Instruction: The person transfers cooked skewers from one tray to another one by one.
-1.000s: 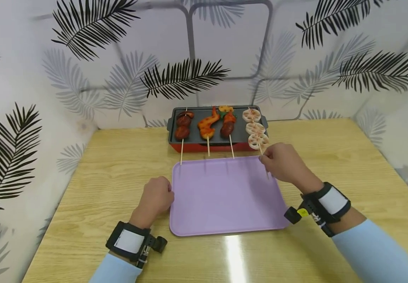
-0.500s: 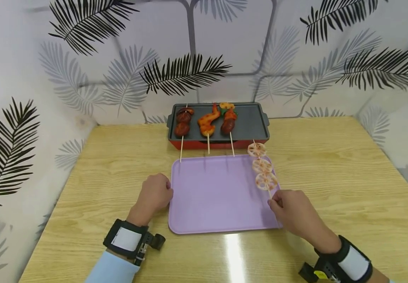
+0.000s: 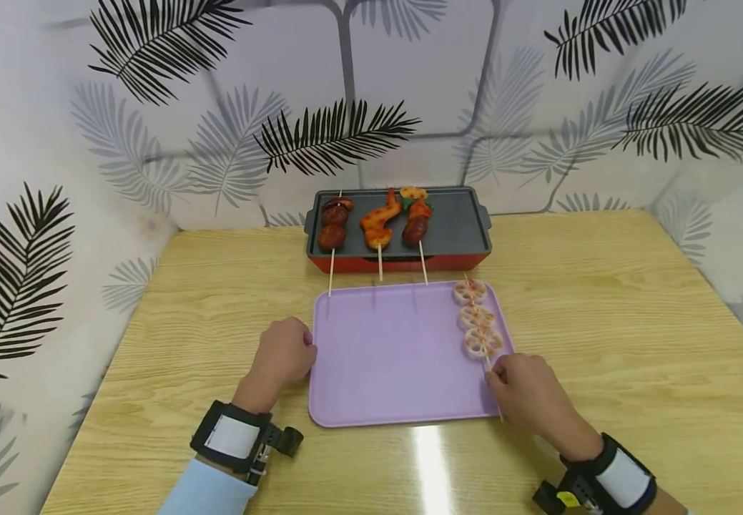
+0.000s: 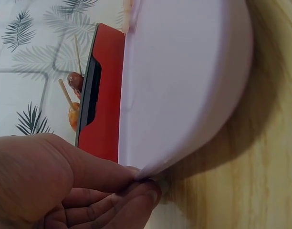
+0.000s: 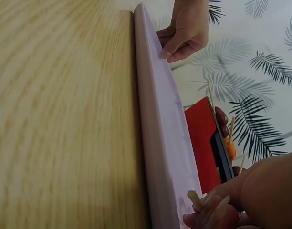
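My right hand [image 3: 530, 392] pinches the stick of a lotus root skewer [image 3: 475, 317]. Its pale slices lie along the right side of a purple tray [image 3: 390, 357], the stick's end reaching past the front rim. In the right wrist view, the stick's end [image 5: 194, 199] pokes out between the fingers. With thumb and fingertips my left hand [image 3: 281, 354] grips the tray's left rim; the left wrist view shows the pinch on the rim [image 4: 151, 169] closely. A red and black toy grill [image 3: 455, 214] behind the tray bears a brown skewer [image 3: 332, 227], an orange skewer [image 3: 379, 222] and a mixed skewer [image 3: 416, 222].
The wooden table [image 3: 603, 307] extends on both sides of the tray. A leaf-patterned wall covering [image 3: 410, 79] rises right behind the grill. Three skewer sticks overhang the grill's front edge toward the tray's back rim.
My right hand has drawn the lotus root skewer off the grill's right end, toward me, and down to the tray. The left hand has kept its grip on the rim.
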Tool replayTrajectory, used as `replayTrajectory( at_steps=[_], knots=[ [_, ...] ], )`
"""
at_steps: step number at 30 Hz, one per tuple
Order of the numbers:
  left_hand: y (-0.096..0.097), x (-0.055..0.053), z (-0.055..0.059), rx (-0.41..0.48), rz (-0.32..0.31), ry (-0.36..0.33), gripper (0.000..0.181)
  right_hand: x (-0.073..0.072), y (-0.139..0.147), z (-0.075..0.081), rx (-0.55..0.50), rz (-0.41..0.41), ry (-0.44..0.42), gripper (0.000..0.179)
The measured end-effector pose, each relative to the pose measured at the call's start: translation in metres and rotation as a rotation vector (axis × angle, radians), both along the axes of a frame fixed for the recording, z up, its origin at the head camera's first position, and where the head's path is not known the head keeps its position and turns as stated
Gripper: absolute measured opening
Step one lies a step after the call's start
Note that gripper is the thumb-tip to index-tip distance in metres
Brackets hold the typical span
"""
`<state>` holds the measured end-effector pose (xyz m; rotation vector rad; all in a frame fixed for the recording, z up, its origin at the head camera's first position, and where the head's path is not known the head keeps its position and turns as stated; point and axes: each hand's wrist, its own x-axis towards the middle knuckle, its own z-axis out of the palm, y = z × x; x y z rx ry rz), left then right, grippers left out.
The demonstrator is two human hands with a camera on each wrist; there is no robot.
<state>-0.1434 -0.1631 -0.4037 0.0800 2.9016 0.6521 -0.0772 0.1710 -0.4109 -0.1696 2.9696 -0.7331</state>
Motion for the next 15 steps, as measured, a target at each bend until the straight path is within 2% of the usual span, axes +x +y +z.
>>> replayTrajectory(
  at_steps=[9, 12, 15],
  knots=[
    [0.000, 0.000, 0.005, -0.001, 0.006, -0.018, 0.023, -0.002, -0.004, -0.005, 0.033, 0.009, -0.005, 0.024],
    [0.001, 0.000, 0.005, 0.001, 0.014, -0.028, 0.023, -0.004, -0.003, -0.002, 0.065, 0.025, -0.024, 0.026],
    [0.001, 0.001, 0.004, 0.008, 0.024, -0.038, 0.023, -0.011, 0.002, 0.005, 0.096, 0.037, 0.008, 0.027]
  ],
)
